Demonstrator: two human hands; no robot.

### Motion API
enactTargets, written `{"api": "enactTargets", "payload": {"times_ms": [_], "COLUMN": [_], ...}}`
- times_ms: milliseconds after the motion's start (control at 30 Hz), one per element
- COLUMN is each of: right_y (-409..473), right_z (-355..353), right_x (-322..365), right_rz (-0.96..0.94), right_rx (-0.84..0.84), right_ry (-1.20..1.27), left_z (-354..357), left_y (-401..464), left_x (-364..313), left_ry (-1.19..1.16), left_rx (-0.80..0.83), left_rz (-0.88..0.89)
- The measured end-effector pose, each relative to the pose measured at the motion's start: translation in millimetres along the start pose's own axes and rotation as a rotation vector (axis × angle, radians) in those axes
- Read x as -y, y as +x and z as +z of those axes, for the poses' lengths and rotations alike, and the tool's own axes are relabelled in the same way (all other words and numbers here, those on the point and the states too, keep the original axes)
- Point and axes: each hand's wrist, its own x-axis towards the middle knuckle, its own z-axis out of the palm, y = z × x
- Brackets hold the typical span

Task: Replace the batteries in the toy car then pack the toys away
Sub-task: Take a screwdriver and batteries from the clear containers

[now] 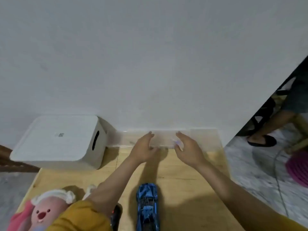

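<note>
A person's view down onto a pale wooden table (183,180) set against a white wall. At far left, near the front edge, lies a pink plush animal with white curly hair (48,209). Behind it stands a white lidded plastic storage bin with a slot handle (60,140). The left hand (143,150) and right hand (188,149) reach forward, fingers spread and loose, bracketing a clear plastic box (166,139) by the wall; blur hides whether they touch it, and neither has closed on anything. The shiny blue toy car (147,207) sits near the front, between the forearms, with a dark object (115,217), possibly its remote, just left. To lift well, grip both short ends evenly and keep the box level.
</note>
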Motion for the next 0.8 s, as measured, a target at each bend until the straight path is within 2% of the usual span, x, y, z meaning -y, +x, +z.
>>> {"api": "enactTargets", "payload": {"times_ms": [233, 500, 800], "right_y": [28, 31, 36], "right_z": [21, 28, 23], "right_x": [-19, -29, -29], "right_rz": [-0.043, -0.097, -0.120], "right_rx": [0.168, 0.080, 0.085], "right_ry": [-0.210, -0.296, -0.377], "left_z": [19, 30, 34], "left_y": [22, 34, 34], "left_x": [14, 25, 27], "left_ry": [0.111, 0.126, 0.224], "left_rx": [0.058, -0.036, -0.147], "left_rz": [0.089, 0.100, 0.155]}}
